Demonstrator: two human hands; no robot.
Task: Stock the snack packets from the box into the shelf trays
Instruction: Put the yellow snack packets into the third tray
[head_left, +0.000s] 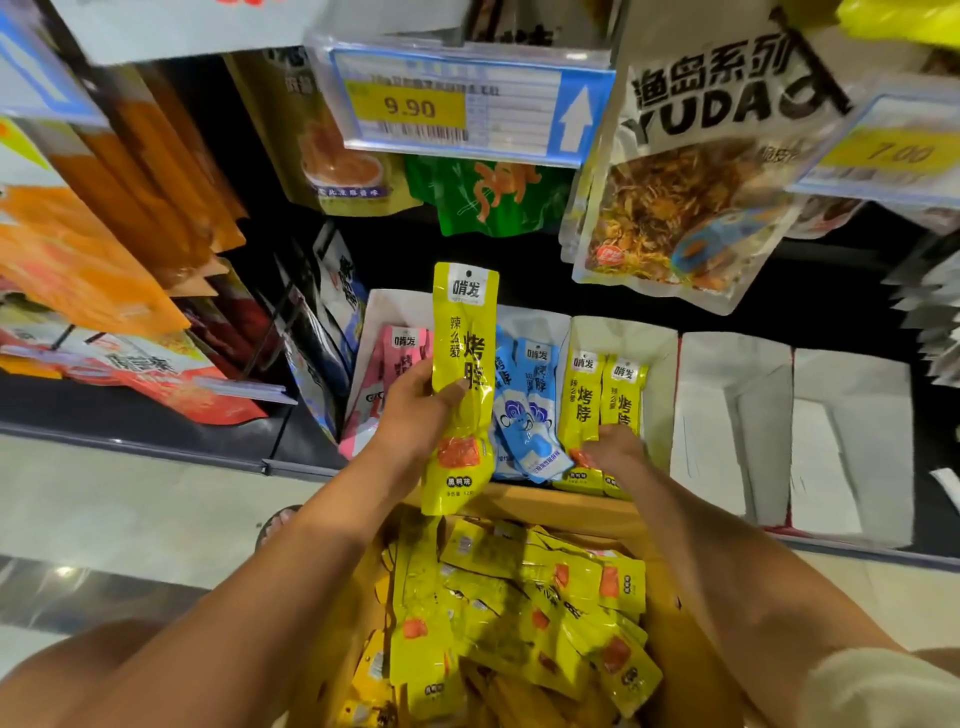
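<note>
Head camera view, looking down at a shop shelf. Left hand (415, 410) grips one long yellow foil snack packet (465, 364) upright, thumb across its front, above the far rim of an open brown cardboard box (550, 506). Right hand (615, 449) lies on the lower ends of matching yellow packets (584, 400) standing in a white card shelf tray (661, 345) just beyond the box; whether its fingers grip or only press cannot be told. Many loose yellow packets (519, 597) fill the box, while the tray holds few, so stocking seems early, with most left.
</note>
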